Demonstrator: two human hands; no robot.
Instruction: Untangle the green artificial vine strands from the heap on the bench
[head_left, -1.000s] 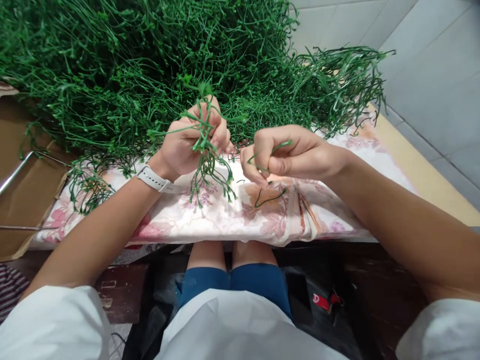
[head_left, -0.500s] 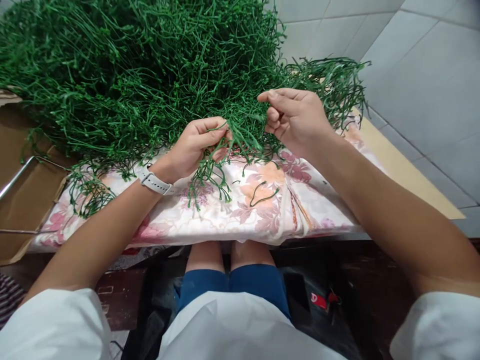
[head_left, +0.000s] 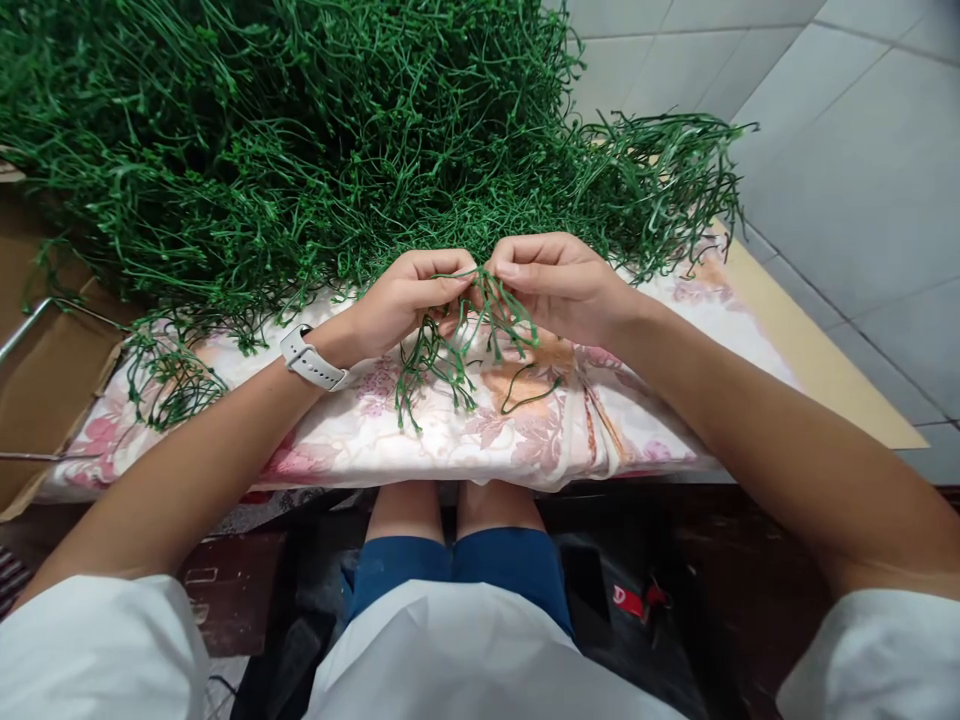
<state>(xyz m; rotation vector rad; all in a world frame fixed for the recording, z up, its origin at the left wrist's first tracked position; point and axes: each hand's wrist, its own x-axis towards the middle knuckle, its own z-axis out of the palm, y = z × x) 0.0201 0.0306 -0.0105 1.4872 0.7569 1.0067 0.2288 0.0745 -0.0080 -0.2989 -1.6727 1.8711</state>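
My left hand [head_left: 420, 296], with a white watch strap at its wrist, pinches a small bunch of thin green stems [head_left: 435, 375] that look like plastic. Their forked ends hang down over the cloth. Close against it, my right hand [head_left: 562, 285] is closed, thumb and forefinger together at the top of the same bunch; its other fingers are partly hidden. Behind both hands rises a big tangled heap of green stems [head_left: 300, 130]. One loose stem [head_left: 529, 392] lies on the floral cloth [head_left: 420, 450] just in front of the hands.
A cardboard box [head_left: 45, 370] with a metal rod stands at the left. More stems [head_left: 176, 375] lie on the cloth near it, and another clump [head_left: 675, 180] spreads at the right. A tan board [head_left: 817, 350] juts out at the right, beside the tiled wall [head_left: 855, 170].
My right hand has come down and left from above the heap to meet my left hand at the bunch. My left hand has shifted slightly right, still holding the stems.
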